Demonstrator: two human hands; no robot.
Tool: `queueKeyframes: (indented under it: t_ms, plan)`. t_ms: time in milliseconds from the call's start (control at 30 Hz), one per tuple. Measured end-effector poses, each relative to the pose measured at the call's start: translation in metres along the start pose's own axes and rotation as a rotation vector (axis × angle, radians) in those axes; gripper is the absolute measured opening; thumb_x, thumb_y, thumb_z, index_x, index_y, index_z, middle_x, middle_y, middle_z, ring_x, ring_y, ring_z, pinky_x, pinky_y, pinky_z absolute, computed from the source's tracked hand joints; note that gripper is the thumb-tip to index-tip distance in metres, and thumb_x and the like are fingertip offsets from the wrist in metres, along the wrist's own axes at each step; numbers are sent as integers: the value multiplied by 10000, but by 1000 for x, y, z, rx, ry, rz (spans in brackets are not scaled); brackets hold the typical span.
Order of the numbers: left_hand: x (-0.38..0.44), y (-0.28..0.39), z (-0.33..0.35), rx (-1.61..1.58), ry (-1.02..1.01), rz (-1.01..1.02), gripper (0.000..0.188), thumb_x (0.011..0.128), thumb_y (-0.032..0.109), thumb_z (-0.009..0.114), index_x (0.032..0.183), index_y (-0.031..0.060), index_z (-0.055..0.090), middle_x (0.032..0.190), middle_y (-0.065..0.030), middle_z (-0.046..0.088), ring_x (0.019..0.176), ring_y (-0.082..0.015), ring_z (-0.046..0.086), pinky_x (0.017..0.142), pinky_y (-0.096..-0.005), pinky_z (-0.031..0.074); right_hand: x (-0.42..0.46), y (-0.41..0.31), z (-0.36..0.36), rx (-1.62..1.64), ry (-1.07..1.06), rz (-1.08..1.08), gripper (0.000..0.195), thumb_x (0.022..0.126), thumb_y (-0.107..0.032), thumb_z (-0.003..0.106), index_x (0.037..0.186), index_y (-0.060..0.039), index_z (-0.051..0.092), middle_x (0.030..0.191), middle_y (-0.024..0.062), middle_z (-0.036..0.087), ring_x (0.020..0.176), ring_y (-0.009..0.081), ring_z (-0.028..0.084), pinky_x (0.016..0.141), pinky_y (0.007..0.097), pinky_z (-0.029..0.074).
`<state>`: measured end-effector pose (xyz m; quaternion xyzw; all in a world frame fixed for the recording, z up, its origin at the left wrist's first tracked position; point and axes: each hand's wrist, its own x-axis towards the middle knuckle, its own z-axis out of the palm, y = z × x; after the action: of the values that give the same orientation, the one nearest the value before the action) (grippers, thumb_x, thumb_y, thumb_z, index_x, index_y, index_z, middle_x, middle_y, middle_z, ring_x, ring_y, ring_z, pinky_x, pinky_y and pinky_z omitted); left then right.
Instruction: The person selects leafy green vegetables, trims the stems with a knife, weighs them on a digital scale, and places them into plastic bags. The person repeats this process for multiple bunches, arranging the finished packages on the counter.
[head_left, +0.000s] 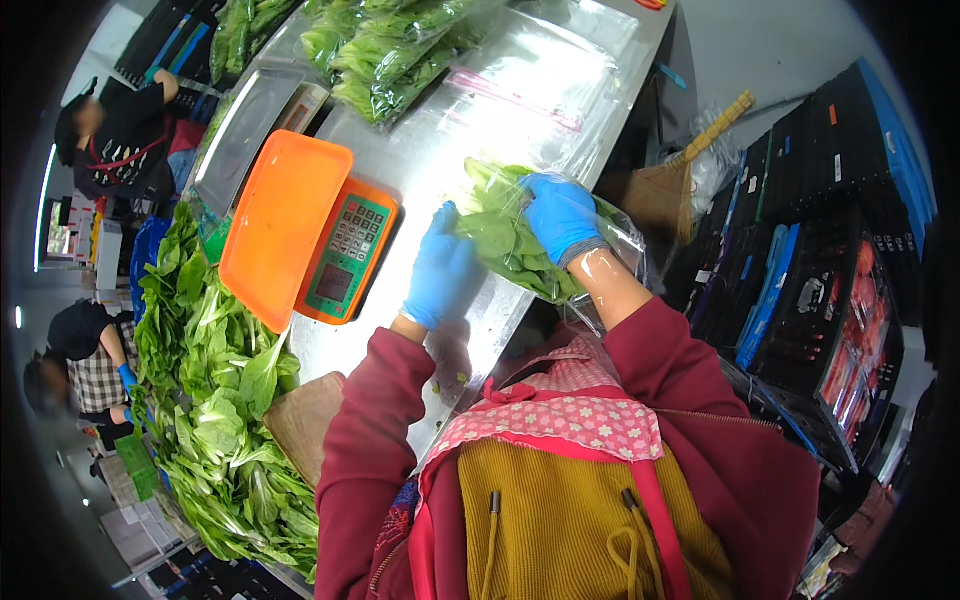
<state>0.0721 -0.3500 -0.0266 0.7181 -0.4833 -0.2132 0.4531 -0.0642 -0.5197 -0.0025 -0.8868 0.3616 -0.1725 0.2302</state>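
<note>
My right hand (561, 214), in a blue glove, grips a bunch of leafy greens (499, 232) in a clear plastic bag (619, 232) at the table's near edge. Left of the bunch, my left hand (439, 266), also gloved in blue, hovers over the metal table (390, 165); it looks slightly blurred, and whether its fingertips touch the leaves is unclear. An orange digital scale (277, 225) with a keypad stands to the left. Flat clear bags with a pink strip (517, 97) lie beyond my hands.
Loose leafy greens (217, 375) are heaped at left beside a brown board (307, 420). Bagged greens (397, 52) lie at the back near a second scale (247, 139). Black crates (802, 165) and a straw broom (675, 180) stand right. Two people work at far left.
</note>
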Motion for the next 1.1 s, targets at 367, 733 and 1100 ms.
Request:
queueKeyframes:
  t_ms: [367, 733, 1100]
  plan:
    - [1, 12, 6, 392, -32, 296, 167, 956, 116, 661, 826, 12, 680, 1386, -256, 559, 1322, -459, 475, 1153, -478, 322, -2, 8, 9, 90, 7, -74, 503, 862, -72, 602, 1361, -55, 539, 1247, 186, 613, 1056, 365, 638, 856, 447, 538]
    - [-64, 67, 22, -957, -551, -1181, 867, 948, 780, 365, 1356, 29, 508, 1245, -154, 692, 987, -266, 715, 710, -297, 538, -100, 25, -125, 428, -468, -223, 638, 873, -144, 738, 1427, 59, 496, 1466, 263, 488, 1385, 364, 465, 1172, 394, 360]
    - [-74, 57, 88, -1064, -511, -1032, 608, 956, 653, 552, 1171, 88, 614, 1054, -44, 727, 933, -191, 696, 704, -335, 541, -36, 120, -108, 574, -623, 425, 331, 979, -271, 676, 1185, -12, 692, 881, 41, 695, 772, 108, 642, 690, 281, 516]
